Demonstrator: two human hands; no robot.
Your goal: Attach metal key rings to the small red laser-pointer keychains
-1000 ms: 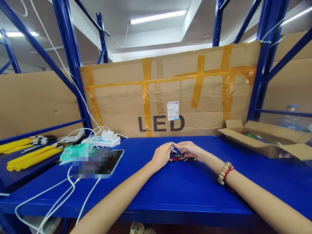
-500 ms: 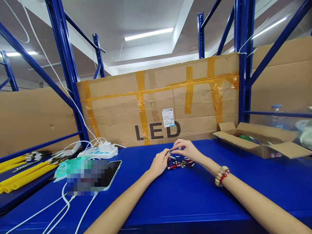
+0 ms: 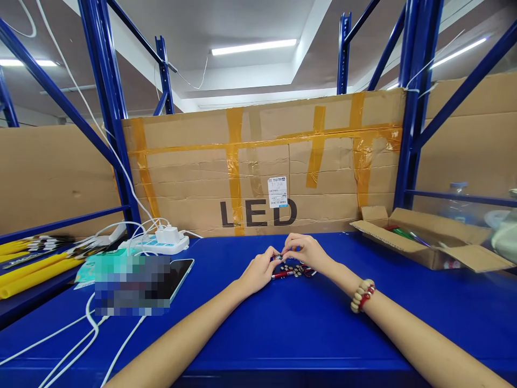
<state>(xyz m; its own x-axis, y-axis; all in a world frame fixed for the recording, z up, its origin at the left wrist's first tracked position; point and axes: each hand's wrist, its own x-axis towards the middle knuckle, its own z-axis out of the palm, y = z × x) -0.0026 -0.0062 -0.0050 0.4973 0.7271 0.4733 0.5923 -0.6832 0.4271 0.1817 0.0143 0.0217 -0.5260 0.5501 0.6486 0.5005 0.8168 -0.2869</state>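
My left hand is closed, with thumb and fingers pinching a small shiny metal-ended piece; most of it is covered. Fingertips of my right hand press together against the same piece from the right, and anything in them is too small to make out. Below both hands, several small silvery discs like button cells lie loose on the blue surface. A slim red tube with a metal end, like a small penlight, rests beside them. More red pieces with metal parts lie under my right hand.
On the left are a phone, a white power strip, trailing white cables and yellow tubes. An open cardboard box stands at right. A large cardboard sheet closes off the back, between blue posts.
My hands have drawn closer together around the small metal-ended piece, and the right fingertips now meet it. The view has shifted slightly.
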